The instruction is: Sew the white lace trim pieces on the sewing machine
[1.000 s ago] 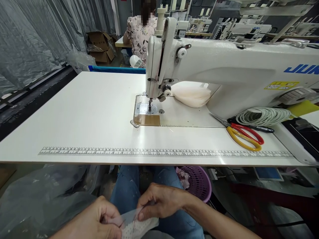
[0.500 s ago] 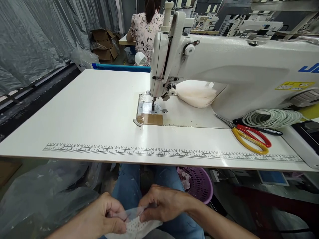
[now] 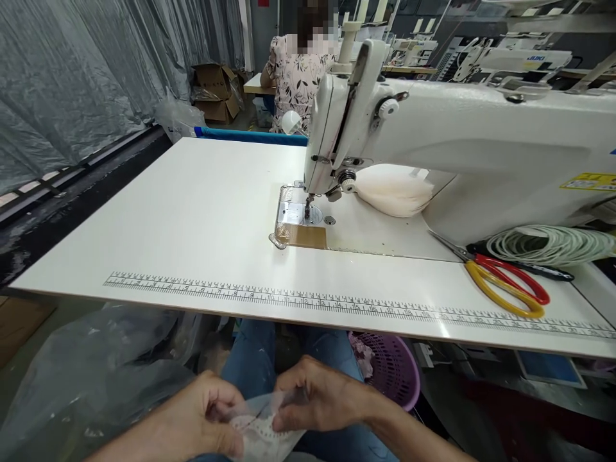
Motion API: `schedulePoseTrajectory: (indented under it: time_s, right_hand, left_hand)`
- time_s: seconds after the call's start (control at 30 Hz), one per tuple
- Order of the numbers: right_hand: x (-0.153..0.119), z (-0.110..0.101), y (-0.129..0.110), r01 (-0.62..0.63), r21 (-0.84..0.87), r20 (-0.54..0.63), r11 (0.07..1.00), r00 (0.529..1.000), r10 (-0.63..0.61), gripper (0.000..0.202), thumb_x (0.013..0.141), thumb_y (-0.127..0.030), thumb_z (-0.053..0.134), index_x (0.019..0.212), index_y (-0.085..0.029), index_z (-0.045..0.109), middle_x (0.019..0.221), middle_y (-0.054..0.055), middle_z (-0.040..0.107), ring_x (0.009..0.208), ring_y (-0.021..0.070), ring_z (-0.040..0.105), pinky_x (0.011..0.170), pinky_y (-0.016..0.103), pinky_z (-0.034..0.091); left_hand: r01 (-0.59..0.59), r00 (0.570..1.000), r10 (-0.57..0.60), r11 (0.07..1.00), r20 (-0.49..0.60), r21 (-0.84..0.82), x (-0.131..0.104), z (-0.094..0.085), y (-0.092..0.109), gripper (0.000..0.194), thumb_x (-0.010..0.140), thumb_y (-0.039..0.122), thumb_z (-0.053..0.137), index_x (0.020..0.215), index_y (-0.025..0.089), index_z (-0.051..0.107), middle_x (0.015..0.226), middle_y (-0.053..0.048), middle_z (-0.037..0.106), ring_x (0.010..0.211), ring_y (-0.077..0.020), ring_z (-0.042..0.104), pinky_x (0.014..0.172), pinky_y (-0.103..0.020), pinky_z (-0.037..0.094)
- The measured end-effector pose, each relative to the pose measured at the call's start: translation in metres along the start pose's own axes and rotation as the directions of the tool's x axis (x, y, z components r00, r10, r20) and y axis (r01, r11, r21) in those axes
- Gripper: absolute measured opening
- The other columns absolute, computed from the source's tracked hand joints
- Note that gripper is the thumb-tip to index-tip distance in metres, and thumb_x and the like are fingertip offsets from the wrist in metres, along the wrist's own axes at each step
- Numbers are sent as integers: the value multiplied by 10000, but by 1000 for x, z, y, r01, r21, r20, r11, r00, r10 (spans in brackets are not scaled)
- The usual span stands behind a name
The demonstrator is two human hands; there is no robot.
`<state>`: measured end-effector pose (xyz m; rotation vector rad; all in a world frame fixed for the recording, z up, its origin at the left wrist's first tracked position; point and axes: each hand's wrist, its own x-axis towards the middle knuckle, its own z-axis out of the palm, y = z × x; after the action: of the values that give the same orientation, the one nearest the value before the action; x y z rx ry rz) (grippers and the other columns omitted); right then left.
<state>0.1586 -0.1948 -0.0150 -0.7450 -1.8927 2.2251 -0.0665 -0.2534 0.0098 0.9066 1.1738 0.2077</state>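
Over my lap, below the table's front edge, both hands pinch a small piece of thin white see-through fabric (image 3: 264, 439) with a dotted, lace-like edge. My left hand (image 3: 205, 417) grips its left side between thumb and bent fingers. On the other side my right hand (image 3: 320, 398) holds the upper right part, thumb pressed on top. The fabric's lower end runs out of the picture. Ahead on the table stands a white sewing machine (image 3: 433, 122); nothing lies under its presser foot (image 3: 307, 208).
Scissors (image 3: 505, 285) with red and yellow handles lie at the right by a coil of pale cord (image 3: 548, 245). A cream cloth bundle (image 3: 394, 189) rests behind the needle. Below is a purple basket (image 3: 392, 369). Clear plastic (image 3: 96, 378) hangs at left. A person (image 3: 303, 77) sits ahead.
The view has shifted left, so the table and machine appear further right. Both hands still hold the fabric, whose dotted edge has turned slightly between the fingers.
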Motion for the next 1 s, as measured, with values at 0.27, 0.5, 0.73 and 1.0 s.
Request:
schedulePoseTrajectory:
  time_s: [0.27, 0.5, 0.73, 1.0]
  right_hand:
    - [-14, -9, 3, -1, 71, 32, 997, 999, -1, 336, 706, -408, 723, 803, -87, 721, 645, 7, 591, 550, 71, 487, 531, 156, 403]
    - [-13, -7, 5, 1, 33, 41, 999, 999, -2, 478, 640, -551, 741, 784, -97, 707, 647, -7, 569, 571, 81, 482, 535, 166, 383]
    - [-1, 1, 3, 93, -53, 27, 994, 995, -92, 449, 693, -561, 697, 755, -117, 666, 647, -34, 515, 569, 67, 431, 504, 168, 320]
    - [2, 5, 5, 149, -120, -19, 982, 988, -152, 437, 700, -554, 693, 648, -145, 548, 622, -60, 419, 560, 67, 382, 484, 185, 267]
  left_hand:
    - [-62, 998, 62, 998, 4, 18, 5, -2, -7, 344, 669, 462, 726, 734, 128, 675, 619, 29, 513, 610, -113, 424, 556, -191, 293]
    - [-56, 995, 67, 989, -78, 139, 0, 0, 0, 276, 689, 429, 692, 725, 157, 660, 701, 30, 492, 687, -136, 454, 607, -198, 316]
    - [-71, 996, 76, 993, -50, 92, 2, 1, -2, 332, 722, 468, 677, 758, 140, 641, 686, 35, 447, 647, -118, 399, 571, -202, 277]
    - [-113, 991, 117, 992, -58, 59, 13, 3, -5, 321, 695, 444, 701, 795, 143, 654, 672, 24, 513, 645, -125, 419, 596, -211, 309]
